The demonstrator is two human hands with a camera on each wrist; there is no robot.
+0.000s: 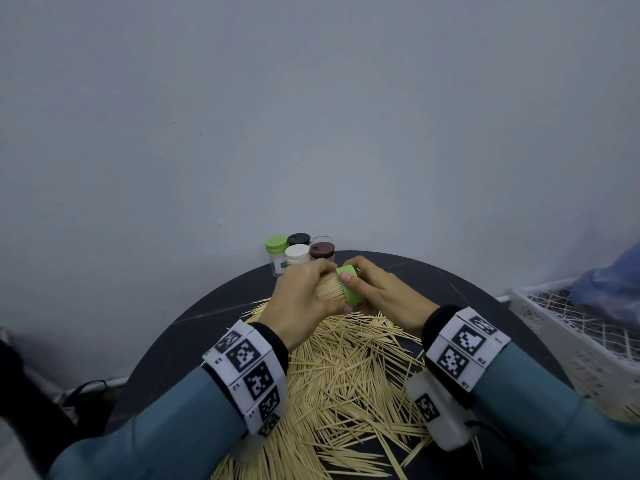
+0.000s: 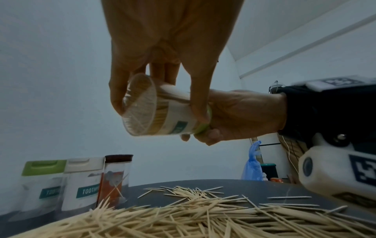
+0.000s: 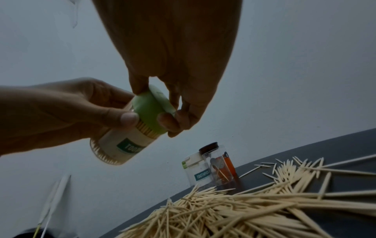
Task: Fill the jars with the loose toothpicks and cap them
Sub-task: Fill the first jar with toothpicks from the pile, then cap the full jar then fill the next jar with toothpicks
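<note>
Against a plain grey wall, a round dark worktop [image 1: 214, 306] carries a heap of loose toothpicks [image 1: 346, 375] and a cluster of capped jars [image 1: 298, 254] at its far edge. Above the heap, the left hand [image 1: 298, 299] wraps its fingers round a tilted, toothpick-packed jar [image 2: 154, 111]. The right hand [image 1: 377, 292] pinches the green cap [image 3: 150, 109] seated on its mouth.

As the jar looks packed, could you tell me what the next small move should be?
Probably press and twist the green cap fully home: the right hand grips it, the left hand holds the jar, and toothpick ends still show below the cap's rim.
</note>
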